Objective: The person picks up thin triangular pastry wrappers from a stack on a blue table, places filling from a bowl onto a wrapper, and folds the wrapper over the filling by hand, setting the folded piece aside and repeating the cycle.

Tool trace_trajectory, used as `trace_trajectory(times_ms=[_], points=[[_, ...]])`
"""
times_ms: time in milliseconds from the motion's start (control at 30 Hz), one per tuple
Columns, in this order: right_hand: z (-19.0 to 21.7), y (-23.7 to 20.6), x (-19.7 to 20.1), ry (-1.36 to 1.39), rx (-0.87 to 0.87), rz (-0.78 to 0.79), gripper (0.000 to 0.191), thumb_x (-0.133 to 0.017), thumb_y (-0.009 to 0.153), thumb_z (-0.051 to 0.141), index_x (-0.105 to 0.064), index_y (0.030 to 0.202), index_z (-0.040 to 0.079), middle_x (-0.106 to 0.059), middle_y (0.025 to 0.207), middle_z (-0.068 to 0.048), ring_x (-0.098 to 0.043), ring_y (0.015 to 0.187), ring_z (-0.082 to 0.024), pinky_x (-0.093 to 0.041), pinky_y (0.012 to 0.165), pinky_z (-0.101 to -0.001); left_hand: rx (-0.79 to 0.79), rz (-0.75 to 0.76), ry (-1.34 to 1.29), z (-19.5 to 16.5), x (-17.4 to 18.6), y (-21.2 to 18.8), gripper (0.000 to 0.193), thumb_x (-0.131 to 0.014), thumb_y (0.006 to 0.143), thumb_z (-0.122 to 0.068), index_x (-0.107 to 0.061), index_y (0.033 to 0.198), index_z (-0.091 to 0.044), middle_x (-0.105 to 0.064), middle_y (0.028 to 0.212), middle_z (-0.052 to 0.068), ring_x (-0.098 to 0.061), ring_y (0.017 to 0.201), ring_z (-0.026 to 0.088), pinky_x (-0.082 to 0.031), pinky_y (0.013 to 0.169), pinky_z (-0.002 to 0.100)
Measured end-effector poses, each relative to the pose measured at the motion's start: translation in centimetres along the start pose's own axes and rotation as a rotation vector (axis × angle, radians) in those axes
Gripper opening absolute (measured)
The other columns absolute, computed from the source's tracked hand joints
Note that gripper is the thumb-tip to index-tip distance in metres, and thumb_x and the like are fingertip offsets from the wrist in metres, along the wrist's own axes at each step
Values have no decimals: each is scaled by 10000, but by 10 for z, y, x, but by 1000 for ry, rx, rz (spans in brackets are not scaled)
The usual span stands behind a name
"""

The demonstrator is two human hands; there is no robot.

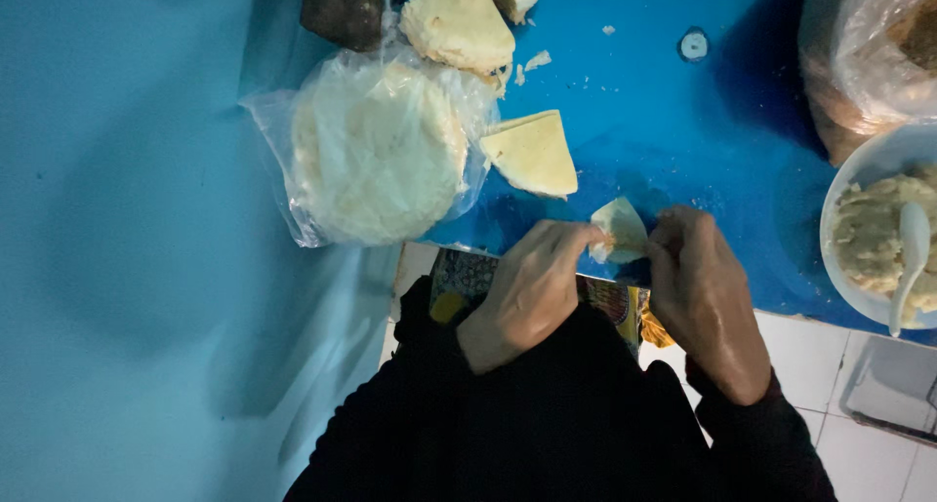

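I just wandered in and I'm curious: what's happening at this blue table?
A person's left hand and right hand together pinch a small folded dough wrapper over the blue table. A cut wrapper piece and a bag of round wrappers lie beyond; a bowl of filling with a spoon sits right.

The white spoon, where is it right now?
In the head view the white spoon is at the far right, standing in the white bowl of pale filling, right of the right hand.
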State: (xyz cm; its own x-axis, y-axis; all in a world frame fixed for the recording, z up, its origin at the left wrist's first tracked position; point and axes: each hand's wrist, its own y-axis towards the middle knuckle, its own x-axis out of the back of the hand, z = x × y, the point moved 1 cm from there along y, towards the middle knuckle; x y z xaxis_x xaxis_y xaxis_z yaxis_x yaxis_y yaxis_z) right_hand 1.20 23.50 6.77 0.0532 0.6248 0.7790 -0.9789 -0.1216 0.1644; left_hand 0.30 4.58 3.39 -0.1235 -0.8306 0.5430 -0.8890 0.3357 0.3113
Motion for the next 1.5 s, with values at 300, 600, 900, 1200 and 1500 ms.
trace_trajectory(times_ms=[300, 600, 900, 1200, 1500], points=[[12, 4, 13, 119, -103, 70, 348, -594, 997, -34, -448, 1313, -46, -691, 1047, -232, -728, 945, -376, -564, 752, -448, -115, 24, 16, 3, 4, 2, 396, -579, 841, 152, -611, 1204, -5, -693, 1207, 161, -672, 1169, 343, -535, 1006, 471], [9, 5, 2, 120, -42, 83, 378, -633, 959, -35, -454, 1291, -36, -721, 1103, -222, -739, 1049, -363, -591, 788, -421, -106, 117, -9, 9, 11, 8, 220, -648, 948, 13, -626, 1168, 15, -612, 1252, 140, -655, 1096, 326, -526, 953, 416], [11, 12, 2, 137, 18, 152, 542, -756, 843, 49, -463, 1294, -14, -712, 1088, -213, -739, 990, -350, -588, 749, -413, -353, 157, 96, 22, 8, 20, 215, -654, 885, -4, -654, 1101, -4, -620, 1088, 109, -613, 1067, 297, -518, 955, 423], [-1, 24, 0, 120, 41, 157, 479, -717, 920, -14, -473, 1331, 7, -724, 1066, -192, -751, 965, -342, -576, 753, -408, -203, 100, 179, 18, -7, 30, 152, -668, 930, -35, -652, 1080, -21, -596, 934, 107, -592, 946, 300, -509, 862, 417], [2, 5, -5, -143, 177, 75, 537, -674, 929, -43, -484, 1429, 1, -710, 1022, -200, -714, 930, -354, -572, 756, -418, -386, 103, 417, 8, 1, 22, 240, -666, 867, -65, -646, 1090, 22, -597, 1025, 130, -576, 1002, 262, -530, 912, 372]])
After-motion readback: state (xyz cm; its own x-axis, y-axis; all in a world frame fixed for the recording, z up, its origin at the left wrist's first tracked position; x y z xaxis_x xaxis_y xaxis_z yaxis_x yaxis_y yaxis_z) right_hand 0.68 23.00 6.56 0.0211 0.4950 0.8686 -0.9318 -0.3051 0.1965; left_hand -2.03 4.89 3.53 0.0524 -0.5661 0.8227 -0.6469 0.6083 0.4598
